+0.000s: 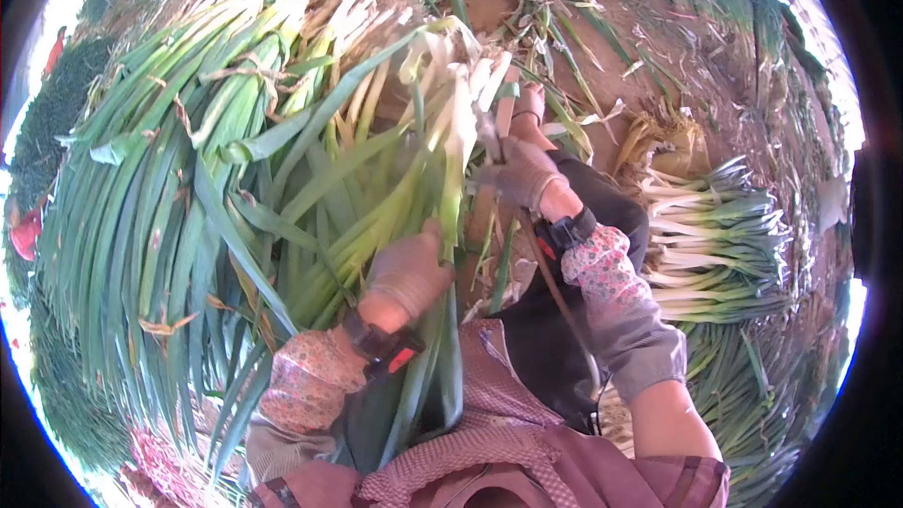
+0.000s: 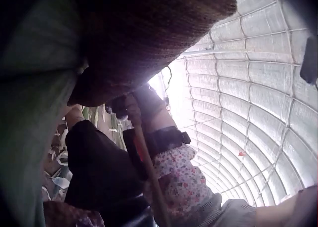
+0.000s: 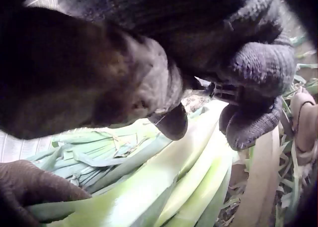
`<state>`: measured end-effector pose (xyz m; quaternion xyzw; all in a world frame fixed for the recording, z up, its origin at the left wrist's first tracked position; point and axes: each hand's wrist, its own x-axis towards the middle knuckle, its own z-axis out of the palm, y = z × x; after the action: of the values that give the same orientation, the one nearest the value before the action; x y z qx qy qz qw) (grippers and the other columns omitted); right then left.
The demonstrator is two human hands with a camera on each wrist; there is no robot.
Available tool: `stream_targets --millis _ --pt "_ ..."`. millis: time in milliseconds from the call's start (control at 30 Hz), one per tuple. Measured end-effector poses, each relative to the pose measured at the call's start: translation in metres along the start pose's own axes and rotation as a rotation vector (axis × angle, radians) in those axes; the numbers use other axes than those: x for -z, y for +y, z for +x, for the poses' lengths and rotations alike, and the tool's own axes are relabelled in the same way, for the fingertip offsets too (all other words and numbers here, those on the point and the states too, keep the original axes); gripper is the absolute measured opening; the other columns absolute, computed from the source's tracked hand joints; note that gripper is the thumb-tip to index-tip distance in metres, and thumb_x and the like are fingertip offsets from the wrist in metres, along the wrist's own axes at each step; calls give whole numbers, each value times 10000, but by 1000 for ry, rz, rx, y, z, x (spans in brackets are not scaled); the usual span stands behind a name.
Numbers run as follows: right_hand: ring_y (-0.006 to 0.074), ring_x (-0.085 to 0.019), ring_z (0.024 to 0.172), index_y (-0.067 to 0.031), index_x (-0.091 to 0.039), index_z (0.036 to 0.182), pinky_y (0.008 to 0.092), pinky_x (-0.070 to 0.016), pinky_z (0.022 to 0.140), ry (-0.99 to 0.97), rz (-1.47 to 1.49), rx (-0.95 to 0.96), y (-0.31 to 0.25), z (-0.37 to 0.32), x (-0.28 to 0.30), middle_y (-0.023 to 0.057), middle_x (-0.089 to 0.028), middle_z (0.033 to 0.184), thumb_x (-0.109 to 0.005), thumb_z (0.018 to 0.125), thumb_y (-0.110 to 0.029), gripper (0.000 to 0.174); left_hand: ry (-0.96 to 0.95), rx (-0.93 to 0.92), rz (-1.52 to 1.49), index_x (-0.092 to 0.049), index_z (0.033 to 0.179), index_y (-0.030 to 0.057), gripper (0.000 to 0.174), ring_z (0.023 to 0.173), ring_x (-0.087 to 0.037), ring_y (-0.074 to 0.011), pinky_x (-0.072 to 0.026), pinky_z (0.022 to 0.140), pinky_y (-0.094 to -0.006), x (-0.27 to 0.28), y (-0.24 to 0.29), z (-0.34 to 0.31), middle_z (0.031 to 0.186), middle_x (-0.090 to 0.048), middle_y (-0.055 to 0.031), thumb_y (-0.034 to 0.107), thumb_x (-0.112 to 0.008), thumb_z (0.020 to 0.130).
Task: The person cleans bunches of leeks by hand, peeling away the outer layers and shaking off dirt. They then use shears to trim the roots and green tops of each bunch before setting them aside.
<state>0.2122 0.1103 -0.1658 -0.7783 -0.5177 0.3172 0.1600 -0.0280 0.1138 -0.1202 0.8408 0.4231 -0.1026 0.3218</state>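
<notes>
In the head view, the gloved left hand [image 1: 411, 273] holds a bunch of long leeks [image 1: 376, 226], white ends up and green leaves hanging down. The left wrist view shows that glove [image 2: 149, 38] dark and close, beside broad leaves [image 2: 30, 97]. The gloved right hand [image 1: 522, 172] is curled round a long wooden handle [image 1: 564, 306], close to the pale stems. In the right wrist view the handle [image 3: 94, 78] runs under the right hand's glove [image 3: 198, 33], just above the white stems [image 3: 198, 152]. The tool's working end is mostly hidden.
A large pile of leeks [image 1: 122, 226] lies at the left. Trimmed leeks [image 1: 715, 235] are stacked at the right. A flat wooden strip [image 1: 484, 212] stands between the legs. Loose leaves [image 1: 602, 33] litter the soil, and a bare foot [image 1: 530, 101] rests there.
</notes>
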Motion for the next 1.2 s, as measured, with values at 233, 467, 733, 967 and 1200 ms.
stream_targets --millis 233,467,733,967,1200 --pt "363 -678 831 -5 -624 1100 415 -520 766 -129 -41 77 -15 -45 0 214 -684 882 -732 812 -345 459 -112 -78 39 -580 1095 22 383 861 -675 -447 -531 792 -511 3 -4 5 869 -687 -254 338 -595 881" --pt "384 -691 923 -60 -611 1206 437 -529 832 -282 -174 -13 -47 -69 4 221 -698 955 -623 887 -362 440 158 6 127 -691 1025 70 290 882 -687 -400 -537 825 -485 48 -74 92 943 -711 -205 300 -549 919" --pt "391 -678 880 -40 -597 1188 454 -515 792 -333 -156 118 -63 -63 23 229 -674 882 -705 819 -396 524 40 270 150 -668 1151 68 376 1089 -663 -386 -508 941 -486 46 -72 127 1146 -700 -199 314 -617 871" --pt "410 -662 1046 -32 -587 1270 437 -485 961 -136 -338 137 -50 20 18 291 -679 1012 -673 819 -416 599 121 223 211 -758 1040 63 449 1011 -698 -386 -537 890 -477 28 -95 141 1076 -727 -193 466 -598 923" --pt "487 -477 1287 -35 -623 1255 451 -408 1078 -128 -325 -73 -43 46 31 421 -479 1275 -634 832 -395 556 107 148 112 -759 1044 102 368 1008 -696 -378 -545 864 -469 36 -87 129 1082 -725 -183 417 -621 913"
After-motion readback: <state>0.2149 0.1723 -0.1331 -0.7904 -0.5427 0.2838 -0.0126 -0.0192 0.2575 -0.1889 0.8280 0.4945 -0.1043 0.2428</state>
